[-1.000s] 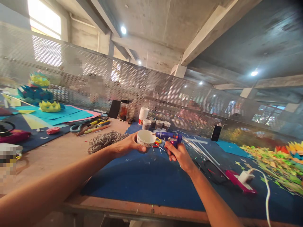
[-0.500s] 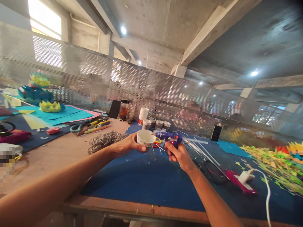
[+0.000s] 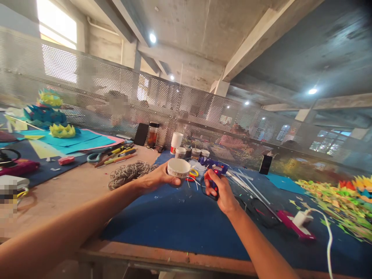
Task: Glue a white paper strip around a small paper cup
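Nearest me runs the bare wooden edge (image 3: 174,251) of the table, and beyond it spreads a dark blue mat (image 3: 171,224). On my right, a white adapter (image 3: 302,219) sits in a magenta power strip (image 3: 286,221), its white cable (image 3: 329,240) trailing toward me.

Above the mat, my left hand (image 3: 158,178) is closed around the side of a small cup (image 3: 178,169), thumb across the front. The cup stands about upright, mouth up, with a lettered pale band below its rim. My right hand (image 3: 220,190) is wrapped around the handle of a blue glue gun (image 3: 218,166), a small red light glowing on it. Its nozzle points left, near the cup but apart from it.

Left of the cup lies a tangled bundle of grey cord (image 3: 129,173); between cup and gun, scissors (image 3: 194,174) with yellow and red handles show on the mat. Thin rods (image 3: 247,186) lie right of the gun.

Farther back stand several small cups of grey stuff (image 3: 195,153), a stack of white cups (image 3: 176,140) and a lidded jar (image 3: 152,135). A perforated metal screen (image 3: 157,100) rises behind, people blurred beyond it.
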The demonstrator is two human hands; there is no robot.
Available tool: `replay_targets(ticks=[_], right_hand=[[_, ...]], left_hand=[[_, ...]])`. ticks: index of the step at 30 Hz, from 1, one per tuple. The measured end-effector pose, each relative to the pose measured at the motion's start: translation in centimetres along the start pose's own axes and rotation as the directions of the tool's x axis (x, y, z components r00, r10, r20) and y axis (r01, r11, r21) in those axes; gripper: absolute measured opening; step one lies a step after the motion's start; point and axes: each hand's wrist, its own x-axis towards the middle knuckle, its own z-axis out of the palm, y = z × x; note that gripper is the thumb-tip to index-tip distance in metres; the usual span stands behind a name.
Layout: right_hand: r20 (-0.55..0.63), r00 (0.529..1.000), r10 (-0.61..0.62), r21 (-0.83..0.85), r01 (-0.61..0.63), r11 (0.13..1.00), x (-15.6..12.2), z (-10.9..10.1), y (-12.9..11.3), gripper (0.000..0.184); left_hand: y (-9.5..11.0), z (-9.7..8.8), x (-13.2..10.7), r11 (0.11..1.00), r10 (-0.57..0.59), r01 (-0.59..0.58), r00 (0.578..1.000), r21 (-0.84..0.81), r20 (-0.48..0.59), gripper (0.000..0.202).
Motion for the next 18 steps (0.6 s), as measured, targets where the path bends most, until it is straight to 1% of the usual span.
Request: replay_targets(ticks=[4, 8, 14, 18], right_hand=[[0.02, 0.999, 0.05, 0.033, -0.051, 0.998, 0.0, 0.3, 0.7, 0.036], [0.065, 0.995, 0.077, 0.065, -0.081, 0.995, -0.1, 0.6, 1.3, 0.036], [0.086, 0.992, 0.095, 0.098, -0.103, 0.99, -0.2, 0.9, 1.3, 0.037], [0.095, 0.99, 0.103, 0.093, -0.112, 0.989, -0.4, 0.9, 1.1, 0.037]], left_hand=[[-0.2, 0.0, 0.1, 1.0, 0.009, -0.009, 1.0, -0.018, -0.012, 0.064], [-0.1, 0.1, 0.0, 1.0, -0.017, 0.016, 0.999, -0.022, -0.044, 0.064], [0.2, 0.4, -0.1, 1.0, 0.006, -0.006, 0.998, -0.01, -0.056, 0.068], [-0.1, 0.2, 0.0, 1.0, 0.007, -0.008, 0.999, -0.023, -0.053, 0.07]])
